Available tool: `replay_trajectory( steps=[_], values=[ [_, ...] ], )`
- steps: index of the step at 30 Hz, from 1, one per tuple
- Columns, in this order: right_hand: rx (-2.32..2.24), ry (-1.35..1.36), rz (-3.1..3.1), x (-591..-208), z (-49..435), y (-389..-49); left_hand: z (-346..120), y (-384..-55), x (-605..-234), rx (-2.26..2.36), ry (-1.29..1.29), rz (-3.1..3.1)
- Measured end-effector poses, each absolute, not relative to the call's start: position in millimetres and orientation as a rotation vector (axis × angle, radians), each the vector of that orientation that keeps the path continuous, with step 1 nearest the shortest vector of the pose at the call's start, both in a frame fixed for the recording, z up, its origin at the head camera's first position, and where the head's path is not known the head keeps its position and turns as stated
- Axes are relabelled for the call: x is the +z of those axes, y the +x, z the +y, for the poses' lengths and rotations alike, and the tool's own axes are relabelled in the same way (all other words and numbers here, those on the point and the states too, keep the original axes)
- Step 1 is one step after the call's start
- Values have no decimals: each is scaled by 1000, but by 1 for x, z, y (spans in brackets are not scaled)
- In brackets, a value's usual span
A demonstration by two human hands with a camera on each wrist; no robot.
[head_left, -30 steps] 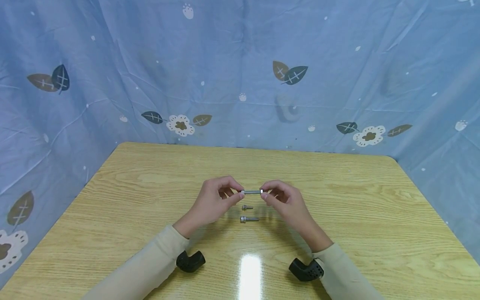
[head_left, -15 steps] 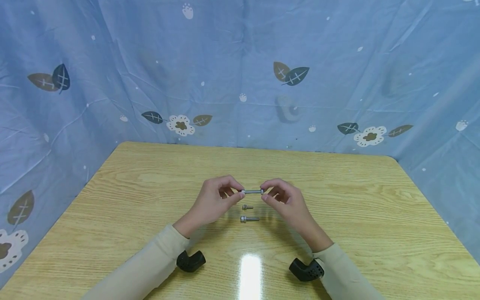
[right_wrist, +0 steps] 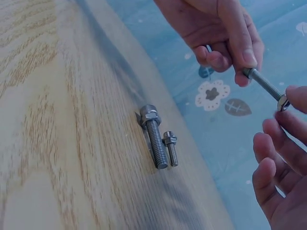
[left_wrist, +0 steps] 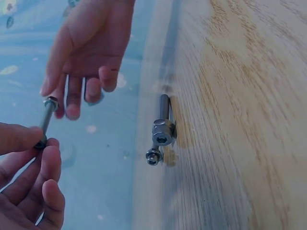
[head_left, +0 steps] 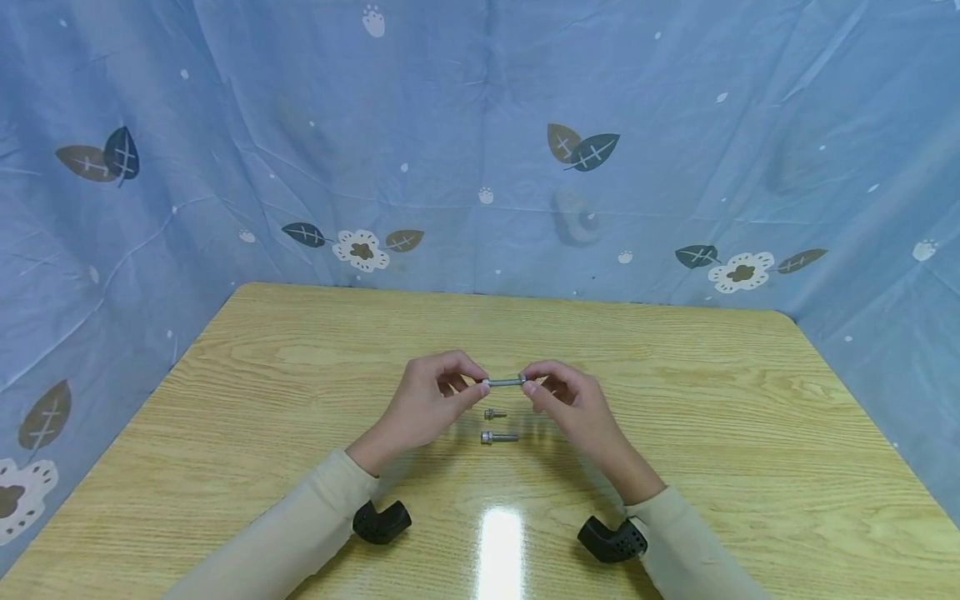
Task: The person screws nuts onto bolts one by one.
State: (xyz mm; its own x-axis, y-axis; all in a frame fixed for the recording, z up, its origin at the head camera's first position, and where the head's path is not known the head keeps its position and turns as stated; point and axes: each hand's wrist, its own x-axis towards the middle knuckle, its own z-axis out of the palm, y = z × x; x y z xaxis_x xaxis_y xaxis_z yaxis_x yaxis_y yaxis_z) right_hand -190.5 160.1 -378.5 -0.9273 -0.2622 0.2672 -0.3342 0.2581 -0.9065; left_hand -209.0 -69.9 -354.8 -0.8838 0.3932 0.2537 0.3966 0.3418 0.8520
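Note:
My left hand pinches the head end of a long metal bolt between thumb and finger. The bolt lies level above the table, pointing right. On its far end sits a hex nut, with the thumb and fingertip of my right hand at its sides. Grey thread shows between the two hands. Beneath them on the table rest two socket-head bolts, a thicker one and a small one, each with a nut up near its head.
The wooden table reaches back to a blue curtain with leaf and flower prints. A black curved wrist mount hangs by the left sleeve, another black mount by the right. Light glares off the table's front.
My right thumb and fingertip shift slightly around the nut, moving off and back onto it. The bolt's right end tips up a little. My left hand keeps its hold; the table bolts stay put.

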Motion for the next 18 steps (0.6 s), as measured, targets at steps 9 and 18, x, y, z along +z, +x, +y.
replay_trajectory(
  steps=[9,18],
  values=[
    [1727,709,-2320,-384,162,-192,-70,-207,-356,-1625,-758,-2575],
    [1772,609,-2405,-381,162,-187,-69,-205,-358,-1632,-772,-2565]
  ],
)
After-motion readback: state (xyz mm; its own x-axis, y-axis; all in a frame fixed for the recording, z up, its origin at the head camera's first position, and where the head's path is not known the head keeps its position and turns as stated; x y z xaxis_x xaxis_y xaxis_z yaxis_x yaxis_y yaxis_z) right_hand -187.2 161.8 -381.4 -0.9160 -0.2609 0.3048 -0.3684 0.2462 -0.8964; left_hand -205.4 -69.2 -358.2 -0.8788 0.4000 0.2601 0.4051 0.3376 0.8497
